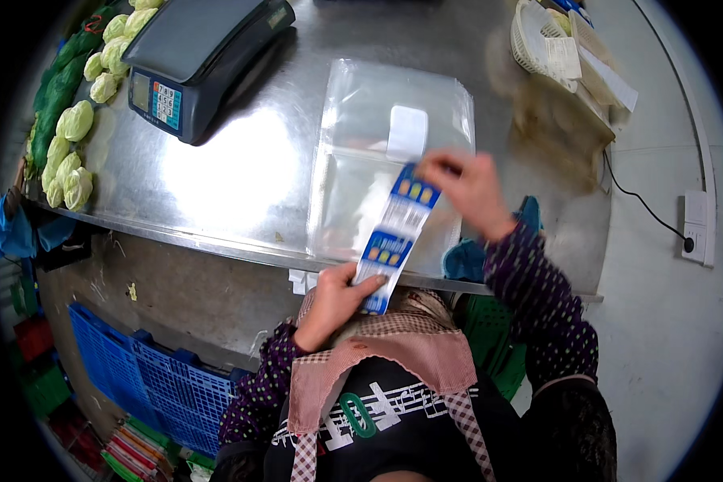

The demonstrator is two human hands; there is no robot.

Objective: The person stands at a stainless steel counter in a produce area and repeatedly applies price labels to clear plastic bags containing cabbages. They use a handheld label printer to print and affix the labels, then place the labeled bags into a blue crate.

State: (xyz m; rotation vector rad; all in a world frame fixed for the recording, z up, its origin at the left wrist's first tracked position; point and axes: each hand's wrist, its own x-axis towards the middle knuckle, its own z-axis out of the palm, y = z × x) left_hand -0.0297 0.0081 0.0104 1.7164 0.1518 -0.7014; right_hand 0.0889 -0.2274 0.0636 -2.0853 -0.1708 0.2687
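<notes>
My left hand (332, 301) grips the lower part of a strip of blue and white printed labels (391, 244), its thumb across the front. At the strip's upper end, my right hand (467, 184) pinches the top label between thumb and fingers; this hand is slightly blurred. Beneath the strip lies a stack of clear plastic bags (349, 108) on the steel table (253, 199). One white blank-looking label (407, 132) rests on the bags, just above my right fingertips. The labels bear writing and barcodes.
A digital scale (199, 54) stands at the back left. Cabbages (75, 120) and a green net sack (60, 90) line the left edge. White baskets (539, 45) sit back right. Teal cloth (465, 259) lies near my right forearm. A blue pallet (150, 367) stands below left.
</notes>
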